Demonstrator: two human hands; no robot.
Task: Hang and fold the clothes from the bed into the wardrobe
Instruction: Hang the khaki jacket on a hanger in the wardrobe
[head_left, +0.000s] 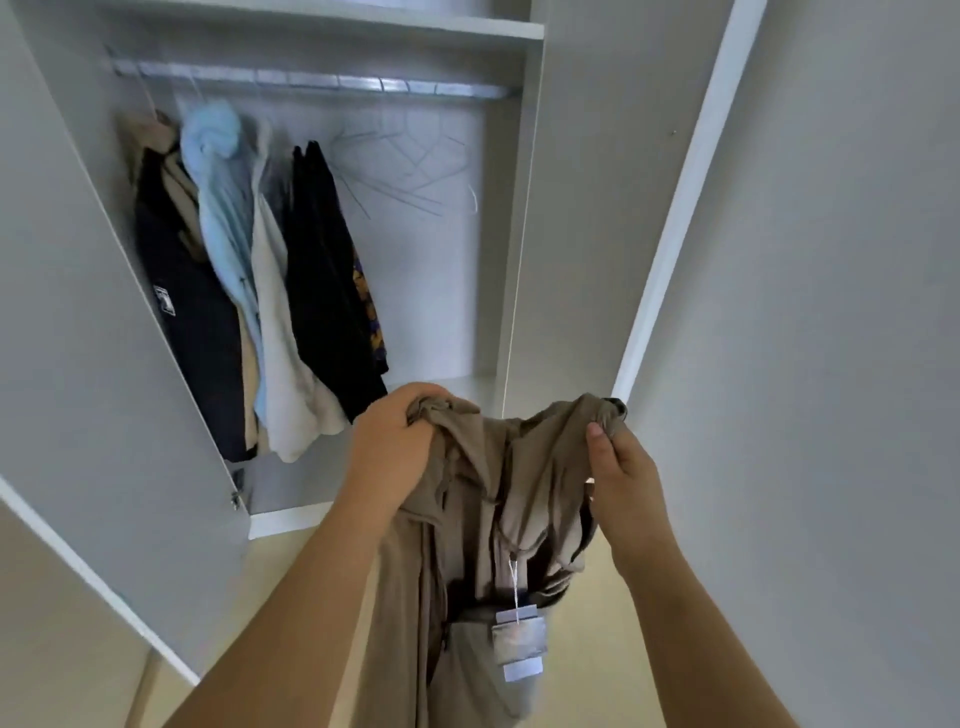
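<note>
Right now, in the head view, both hands hold up a tan garment (483, 519) in the lower middle of the frame. The left hand (400, 441) is closed tight in a fist around one bunched top corner. The right hand (623, 467) pinches the other top corner between thumb and fingers, so it is closed on the cloth too. The cloth sags between the hands and hangs down long, and a paper tag (519, 642) dangles on a string near the bottom of the frame.

The wardrobe (524, 208) stands open in the upper half of the frame. Its rail (311, 80) runs across the top. Hung clothes (249, 291) crowd the left end of the rail, and bare wire hangers (410, 166) wait on the right end.

I think the step is getting this garment ready to hang. To do it well, spread the two corners apart so the top edge is flat. Then one hand must let go to fetch a bare hanger, so the other should keep a firm hold, or the long cloth may slip to the floor. Mind the tag so it does not catch.
</note>
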